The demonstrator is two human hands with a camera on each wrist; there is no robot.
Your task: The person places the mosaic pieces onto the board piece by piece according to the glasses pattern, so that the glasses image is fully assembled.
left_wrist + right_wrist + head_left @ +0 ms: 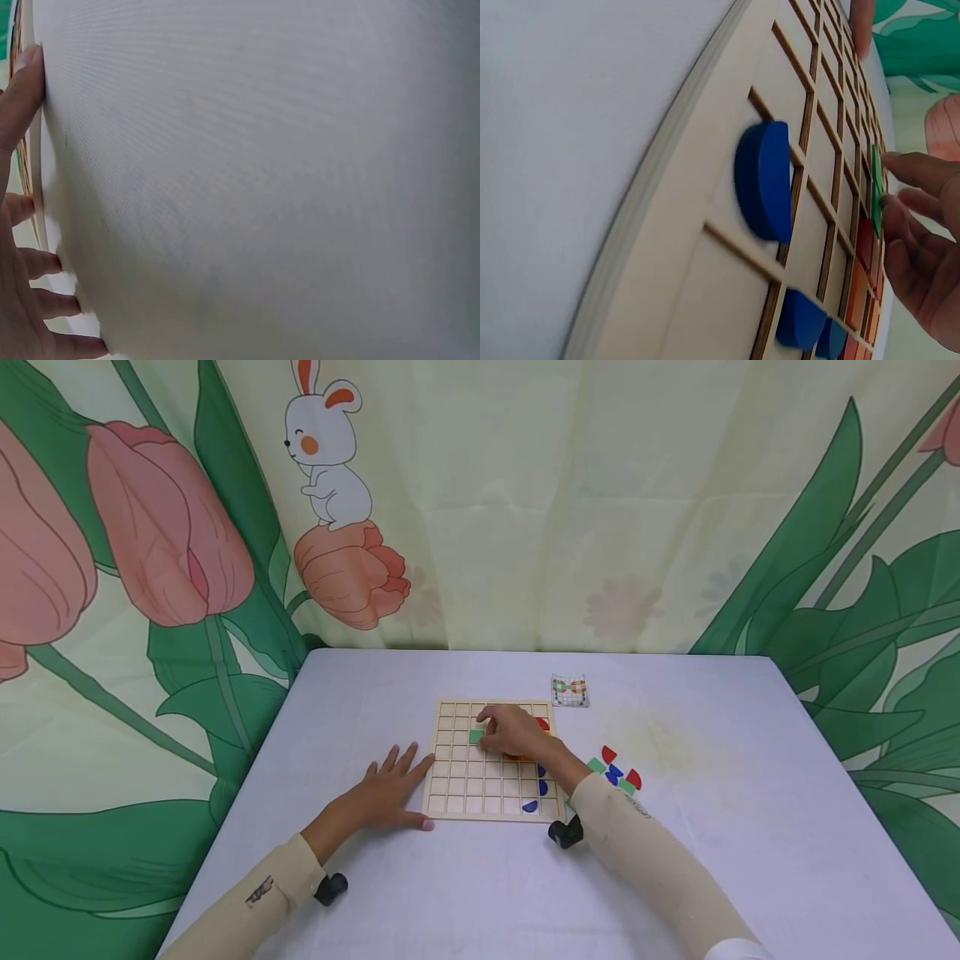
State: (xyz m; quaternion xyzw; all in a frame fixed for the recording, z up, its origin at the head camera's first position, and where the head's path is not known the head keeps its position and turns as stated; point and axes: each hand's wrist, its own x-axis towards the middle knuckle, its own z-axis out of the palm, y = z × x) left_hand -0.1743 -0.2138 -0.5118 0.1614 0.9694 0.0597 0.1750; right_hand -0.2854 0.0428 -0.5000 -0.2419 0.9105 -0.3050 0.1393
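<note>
A blue half-round piece point(763, 181) lies nearest your right wrist camera, on the grid board point(474, 785). Your left hand point(386, 793) rests at the board's left edge, fingers spread. Your right hand point(516, 732) reaches to a green square point(476, 737) on the board — whether pinching it, I cannot tell.

Green square point(476, 737) on gridded board point(453, 785)

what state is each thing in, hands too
grid board: flat, partly filled
green square: on the board
blue half-circles: on the board
loose pieces: scattered beside the board
picture card: face up
left hand: fingers spread, at board edge
right hand: fingers bent, grip unclear
</note>
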